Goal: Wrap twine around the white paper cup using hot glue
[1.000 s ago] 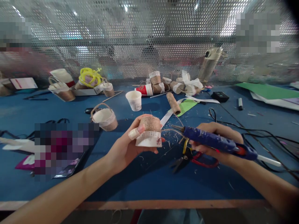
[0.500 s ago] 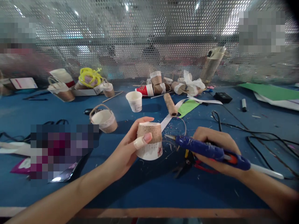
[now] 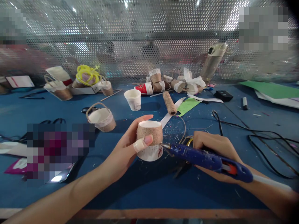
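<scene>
My left hand [image 3: 130, 141] is closed around an upside-down paper cup [image 3: 150, 152], its thumb with a pale bandage across the front. Twine covers the half of the cup nearer its base; the printed white half below is bare. In my right hand [image 3: 216, 146] is a blue glue gun [image 3: 198, 155] with a white glue stick in its back end. The metal nozzle points left and is at the cup's right side, by the lower edge of the twine. Beyond the hands lies a roll of twine [image 3: 169, 103], a loose strand curving from it toward the glue gun.
A twine-wrapped cup with a handle [image 3: 102, 119] and a plain paper cup [image 3: 133, 100] stand left of centre. Several small twine buckets [image 3: 158, 85] are heaped at the back. Scissors [image 3: 184, 165] lie under the glue gun. Black cables [image 3: 261, 137] run across the right side.
The glue gun has moved left and slightly down, bringing its nozzle from a gap away up to the cup. My left hand keeps its hold, with the cup's top tilted slightly toward me.
</scene>
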{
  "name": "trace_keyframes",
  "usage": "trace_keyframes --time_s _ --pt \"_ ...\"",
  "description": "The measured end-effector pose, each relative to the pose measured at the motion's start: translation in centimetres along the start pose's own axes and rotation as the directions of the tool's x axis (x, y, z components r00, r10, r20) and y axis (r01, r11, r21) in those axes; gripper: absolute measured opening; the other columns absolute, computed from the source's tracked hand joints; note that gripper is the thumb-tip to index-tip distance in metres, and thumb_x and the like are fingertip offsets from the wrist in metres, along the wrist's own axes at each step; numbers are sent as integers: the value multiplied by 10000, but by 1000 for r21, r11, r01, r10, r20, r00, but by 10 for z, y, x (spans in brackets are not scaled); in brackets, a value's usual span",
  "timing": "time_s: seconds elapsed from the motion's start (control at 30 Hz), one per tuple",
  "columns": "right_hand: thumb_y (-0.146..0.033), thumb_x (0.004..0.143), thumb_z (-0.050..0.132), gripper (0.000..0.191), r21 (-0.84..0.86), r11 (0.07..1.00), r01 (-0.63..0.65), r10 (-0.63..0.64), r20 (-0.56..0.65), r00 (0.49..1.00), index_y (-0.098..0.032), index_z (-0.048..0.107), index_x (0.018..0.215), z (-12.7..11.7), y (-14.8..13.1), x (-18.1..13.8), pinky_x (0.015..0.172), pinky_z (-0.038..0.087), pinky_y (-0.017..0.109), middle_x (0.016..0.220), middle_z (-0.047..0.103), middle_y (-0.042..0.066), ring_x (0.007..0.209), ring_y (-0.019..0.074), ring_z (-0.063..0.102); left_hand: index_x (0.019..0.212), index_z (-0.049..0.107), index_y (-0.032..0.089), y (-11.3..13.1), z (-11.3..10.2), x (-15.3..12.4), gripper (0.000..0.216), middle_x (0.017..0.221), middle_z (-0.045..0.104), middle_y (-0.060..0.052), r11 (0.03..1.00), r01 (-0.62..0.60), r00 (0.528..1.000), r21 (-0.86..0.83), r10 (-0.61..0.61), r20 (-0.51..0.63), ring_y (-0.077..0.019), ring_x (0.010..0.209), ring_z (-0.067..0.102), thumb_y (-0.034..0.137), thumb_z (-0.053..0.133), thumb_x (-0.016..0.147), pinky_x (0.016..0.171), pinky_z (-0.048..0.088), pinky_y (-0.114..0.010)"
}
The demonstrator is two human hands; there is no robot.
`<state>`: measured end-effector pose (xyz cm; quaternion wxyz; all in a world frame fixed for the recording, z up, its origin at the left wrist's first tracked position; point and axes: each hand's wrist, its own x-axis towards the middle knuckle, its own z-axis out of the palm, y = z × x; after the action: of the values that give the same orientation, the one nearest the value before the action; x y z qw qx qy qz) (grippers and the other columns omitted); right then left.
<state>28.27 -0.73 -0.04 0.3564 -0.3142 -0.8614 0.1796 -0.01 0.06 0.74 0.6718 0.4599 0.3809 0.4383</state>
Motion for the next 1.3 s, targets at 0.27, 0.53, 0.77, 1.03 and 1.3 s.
trace_keyframes --time_s 0.27,0.53,0.77,1.03,1.3 --pt "-61 801 611 293 -67 998 -14 12 -24 1000 -264 400 808 2 -5 0 544 358 251 690 474 -56 569 114 461 1378 615 416 -2 -1 -2 551 1383 667 -22 997 -75 997 15 75 2 -310 1242 616 403 805 860 992 530 -412" --pt "-60 777 624 298 -72 995 -67 64 -44 997 -249 396 801 3 -6 -4 545 317 234 703 471 -66 573 89 434 1299 680 322 2 5 -2 492 1371 683 -53 998 -33 998 -46 30 -58 -314 1226 614 410 822 836 927 546 -384" --pt "-39 788 597 308 -40 998 -55 53 -48 997 -250 374 798 6 -8 -5 548 314 239 691 437 -67 570 95 400 1347 659 318 -2 6 -2 505 1319 702 -64 996 -44 999 -73 43 -26 -287 1150 655 413 793 869 884 565 -364" --pt "-54 741 604 299 -66 994 -93 87 -81 993 -246 379 787 4 -8 -3 537 330 222 687 487 -69 565 85 437 1391 649 348 -2 6 -3 550 1369 710 -47 989 -15 998 -148 6 -60 -293 1232 628 507 756 876 967 526 -384" --pt "-23 711 582 305 -1 997 -72 72 -90 993 -243 387 793 11 -10 -5 542 301 241 697 453 -68 563 87 388 1364 667 344 -1 9 0 593 1365 707 -35 984 34 997 -172 -44 -57 -288 1186 647 508 813 814 968 515 -393"
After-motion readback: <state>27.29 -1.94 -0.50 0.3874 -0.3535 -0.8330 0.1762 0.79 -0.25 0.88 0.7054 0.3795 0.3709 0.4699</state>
